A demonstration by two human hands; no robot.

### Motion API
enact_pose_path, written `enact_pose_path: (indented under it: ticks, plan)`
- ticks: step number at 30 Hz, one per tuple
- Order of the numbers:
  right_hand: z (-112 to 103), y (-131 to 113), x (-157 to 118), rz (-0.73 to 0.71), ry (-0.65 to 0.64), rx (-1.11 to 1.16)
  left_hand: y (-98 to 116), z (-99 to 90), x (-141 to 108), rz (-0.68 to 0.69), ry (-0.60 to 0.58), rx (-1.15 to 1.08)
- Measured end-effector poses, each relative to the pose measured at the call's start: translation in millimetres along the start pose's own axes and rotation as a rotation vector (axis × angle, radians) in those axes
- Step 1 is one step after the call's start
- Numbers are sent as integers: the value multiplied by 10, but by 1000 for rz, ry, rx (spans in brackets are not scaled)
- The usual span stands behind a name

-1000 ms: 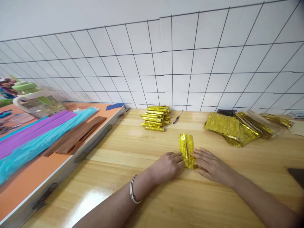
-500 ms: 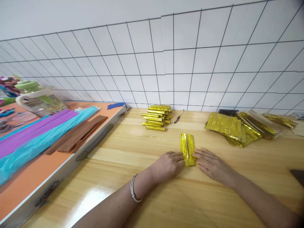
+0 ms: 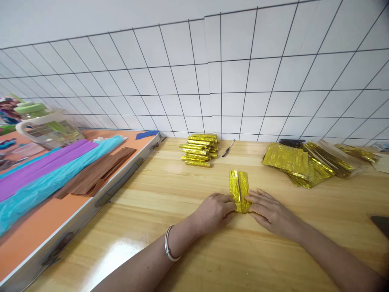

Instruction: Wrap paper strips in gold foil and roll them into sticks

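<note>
Two shiny gold foil strips point(image 3: 239, 188) lie side by side on the wooden table, with a dark gap running lengthwise between them. My left hand point(image 3: 215, 211) is closed at the lower left edge of the foil, fingers bent and their tips partly hidden. On the right edge rest the fingertips of my right hand point(image 3: 270, 211), its fingers stretched out and slightly apart. Beyond them is a stack of narrow gold foil bundles point(image 3: 199, 150). A loose pile of wider gold foil sheets point(image 3: 285, 160) sits to the right.
Near the wall lies a pen point(image 3: 228, 148). On the left, an orange-topped surface with a raised edge point(image 3: 121, 178) holds brown crepe paper point(image 3: 100, 172), purple paper point(image 3: 51, 164), turquoise paper point(image 3: 67, 178) and a clear container point(image 3: 51, 129). A dark object point(image 3: 381, 225) shows at right.
My left wrist and fingers have shifted very slightly at the foil's lower edge. The foil strips and my right hand look nearly the same; the view has moved a little.
</note>
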State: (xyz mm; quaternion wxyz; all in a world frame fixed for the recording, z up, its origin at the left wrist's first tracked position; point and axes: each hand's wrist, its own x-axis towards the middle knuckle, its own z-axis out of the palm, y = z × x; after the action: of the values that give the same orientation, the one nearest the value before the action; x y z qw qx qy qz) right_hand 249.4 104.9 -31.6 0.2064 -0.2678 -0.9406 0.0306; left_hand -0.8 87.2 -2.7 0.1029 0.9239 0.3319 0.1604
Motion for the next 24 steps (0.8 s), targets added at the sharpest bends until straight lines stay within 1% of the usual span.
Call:
enact_pose_path:
  ticks: [8, 18, 20, 24]
  plan:
    - [17, -31, 1, 27, -16, -6, 45, 65, 15, -45, 21, -4]
    - [60, -40, 0, 53, -51, -46, 125, 152, 29, -85, 35, 64]
    - [75, -46, 4, 78, -47, -32, 132, 172, 32, -119, 37, 57]
    - [97, -76, 32, 148, -26, 13, 155, 205, 51, -232, 67, 46]
